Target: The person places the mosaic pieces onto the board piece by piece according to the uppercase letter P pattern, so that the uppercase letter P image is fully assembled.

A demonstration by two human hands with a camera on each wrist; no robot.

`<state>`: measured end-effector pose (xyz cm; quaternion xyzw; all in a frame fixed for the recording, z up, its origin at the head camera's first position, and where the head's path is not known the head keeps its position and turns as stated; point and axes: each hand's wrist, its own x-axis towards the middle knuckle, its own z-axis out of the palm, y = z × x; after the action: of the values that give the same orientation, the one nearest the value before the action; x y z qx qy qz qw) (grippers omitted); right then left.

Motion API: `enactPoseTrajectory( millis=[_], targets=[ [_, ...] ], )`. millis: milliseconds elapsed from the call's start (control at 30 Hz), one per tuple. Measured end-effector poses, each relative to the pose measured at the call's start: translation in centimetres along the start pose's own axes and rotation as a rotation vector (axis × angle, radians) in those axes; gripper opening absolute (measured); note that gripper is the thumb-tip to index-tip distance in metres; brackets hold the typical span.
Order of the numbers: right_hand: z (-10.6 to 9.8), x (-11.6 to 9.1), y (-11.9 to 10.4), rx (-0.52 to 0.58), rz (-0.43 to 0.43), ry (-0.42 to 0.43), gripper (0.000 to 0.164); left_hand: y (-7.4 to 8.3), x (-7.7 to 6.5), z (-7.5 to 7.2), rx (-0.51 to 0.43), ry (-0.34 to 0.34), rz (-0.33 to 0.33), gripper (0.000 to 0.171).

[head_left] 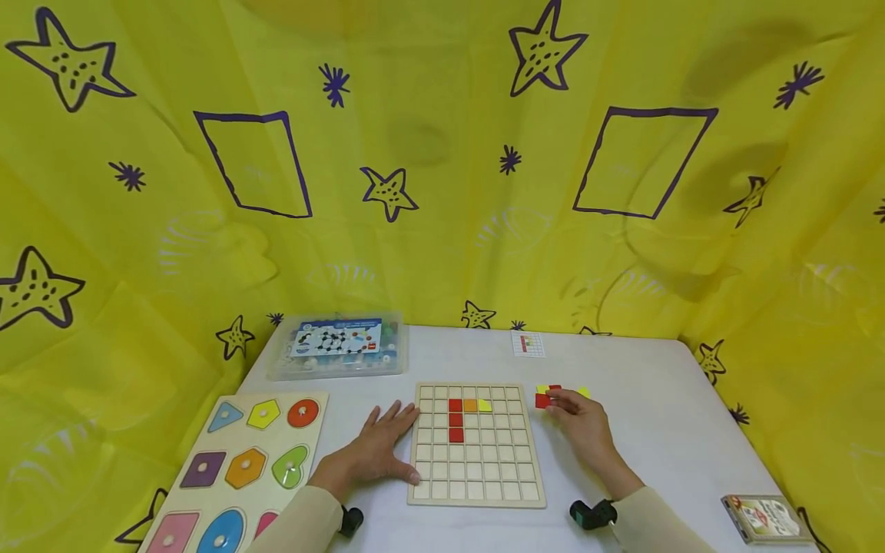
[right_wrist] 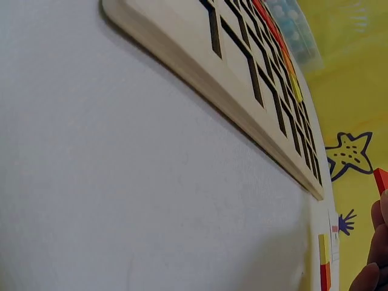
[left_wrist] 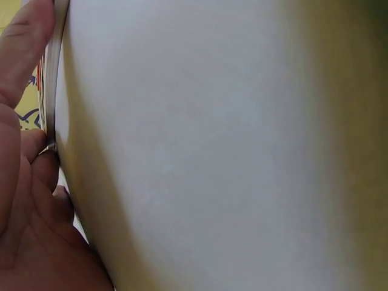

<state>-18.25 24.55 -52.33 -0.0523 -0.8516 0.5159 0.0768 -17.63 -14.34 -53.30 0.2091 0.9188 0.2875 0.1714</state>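
Head view: the grid board (head_left: 475, 470) carries five tiles (head_left: 455, 420) near 11 o'clock, remainder bare; loose tiles (head_left: 542, 389) at 2 o'clock apparently await placement. Left hand (head_left: 372, 449), spread, touches the 9 o'clock edge; right hand (head_left: 586, 430), at 3 o'clock, pinches a red tile (head_left: 542, 400).

Room on the grip's right
Right of the right hand (head_left: 586, 428), the table (head_left: 667, 415) gives passage; left of its grip, the grid board (head_left: 475, 453), then the left hand (head_left: 373, 448), obstruct.

A yellow starfish-print curtain (head_left: 442, 261) round a table (head_left: 622, 369) with shape puzzle (head_left: 242, 438) and gridded board (head_left: 475, 454) suggests a play booth.
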Motion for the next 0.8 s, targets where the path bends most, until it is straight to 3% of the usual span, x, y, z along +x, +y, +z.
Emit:
enactPoseTrajectory(
  millis=[433, 800],
  targets=[
    [2.3, -0.5, -1.2, 0.057, -0.01, -0.042, 0.03, 0.1, -0.1, -0.1, 0.008, -0.002, 0.007, 0.122],
    [3.8, -1.2, -2.3, 0.032, 0.026, -0.063, 0.03, -0.2, 0.1, 0.0, 0.003, -0.001, -0.012, 0.122]
  ],
)
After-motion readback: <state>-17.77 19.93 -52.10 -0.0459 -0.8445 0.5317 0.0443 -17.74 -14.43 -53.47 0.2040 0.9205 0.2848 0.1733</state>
